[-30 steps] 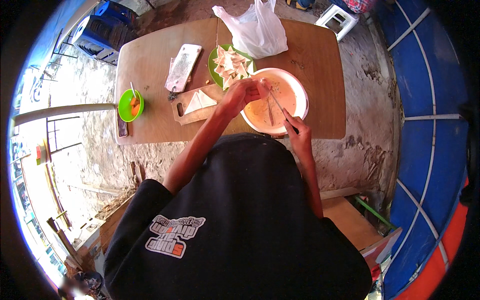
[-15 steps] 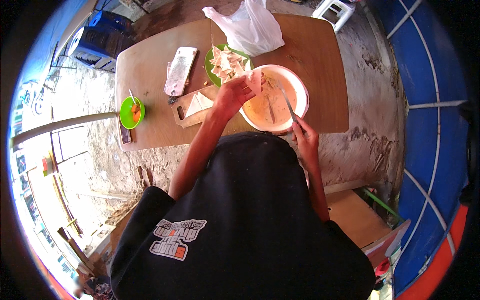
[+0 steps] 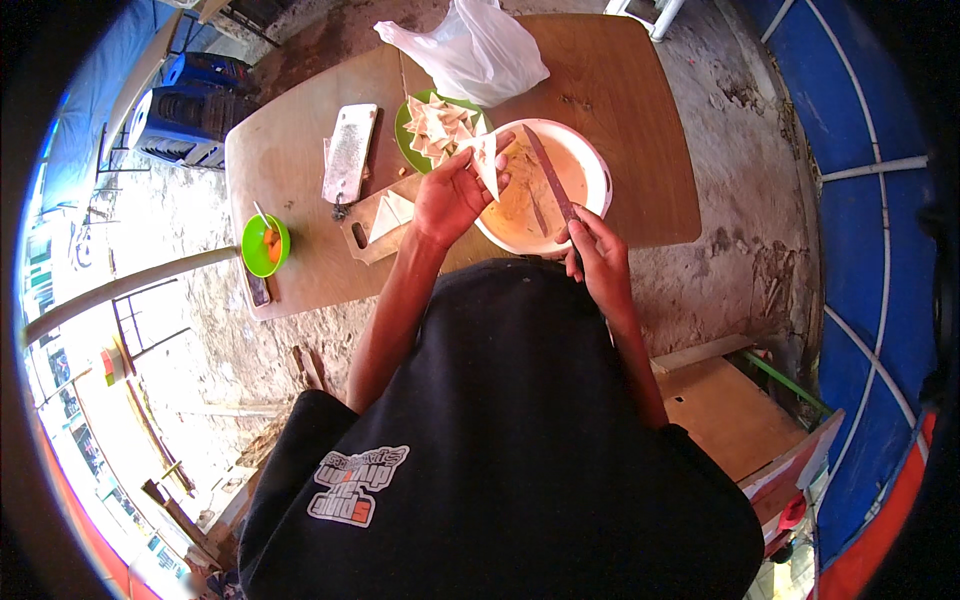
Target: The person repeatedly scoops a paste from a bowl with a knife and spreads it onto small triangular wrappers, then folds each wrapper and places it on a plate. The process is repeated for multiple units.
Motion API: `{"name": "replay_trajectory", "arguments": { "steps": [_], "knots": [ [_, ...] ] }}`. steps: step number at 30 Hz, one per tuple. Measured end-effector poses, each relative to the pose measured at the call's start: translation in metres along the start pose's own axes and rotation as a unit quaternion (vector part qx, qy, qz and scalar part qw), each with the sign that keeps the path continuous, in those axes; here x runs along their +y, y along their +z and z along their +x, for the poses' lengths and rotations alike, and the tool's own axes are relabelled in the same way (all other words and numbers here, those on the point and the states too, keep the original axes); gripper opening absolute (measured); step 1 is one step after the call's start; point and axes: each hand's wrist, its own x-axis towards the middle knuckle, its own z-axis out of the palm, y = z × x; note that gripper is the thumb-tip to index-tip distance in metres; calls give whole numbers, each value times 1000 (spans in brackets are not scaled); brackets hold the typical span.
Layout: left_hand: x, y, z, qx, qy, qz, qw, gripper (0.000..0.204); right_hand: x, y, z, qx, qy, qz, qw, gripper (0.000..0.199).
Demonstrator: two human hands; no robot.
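Note:
In my left hand (image 3: 447,203), palm up, a pale triangular piece (image 3: 487,165) rests between the thumb and fingers, beside the rim of a white basin (image 3: 601,190). An orange-brown mixture (image 3: 520,195) coats the basin's inside. My right hand (image 3: 598,252) grips the handle of a long knife (image 3: 547,172), whose blade points up and away over the basin. A dark narrow streak lies in the mixture; I cannot make out what it is. Behind my left hand is a green plate (image 3: 405,128) heaped with several similar triangles (image 3: 436,125).
White triangles (image 3: 390,215) sit on a wooden cutting board (image 3: 372,247). A pale rectangular slab (image 3: 351,152) lies beyond it. Leftward stands a green bowl (image 3: 255,256) with orange pieces and a utensil, next to a phone (image 3: 259,291). A white plastic bag (image 3: 485,55) occupies the table's (image 3: 645,150) far side.
The knife has come up out of the mixture, its blade now raised over the basin. My left hand has shifted slightly left and down, and its triangular piece has turned point-down.

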Motion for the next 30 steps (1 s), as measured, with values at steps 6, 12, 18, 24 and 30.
{"name": "replay_trajectory", "arguments": {
  "steps": [6,12,18,24,30],
  "knots": [
    [-10,9,-3,17,-9,-51,999,47,4,5,1,5,-21,-22,1000,34],
    [-11,15,-2,10,-2,-47,999,45,10,11,-2,25,-25,14,999,33],
    [-10,15,-3,-5,9,-43,999,37,11,10,0,49,-56,22,997,33],
    [-12,24,-4,10,-11,-43,999,32,7,11,5,40,-69,15,997,33],
    [-15,28,-3,1,-13,-43,999,31,10,14,7,39,-51,20,998,32]
  ]
}}
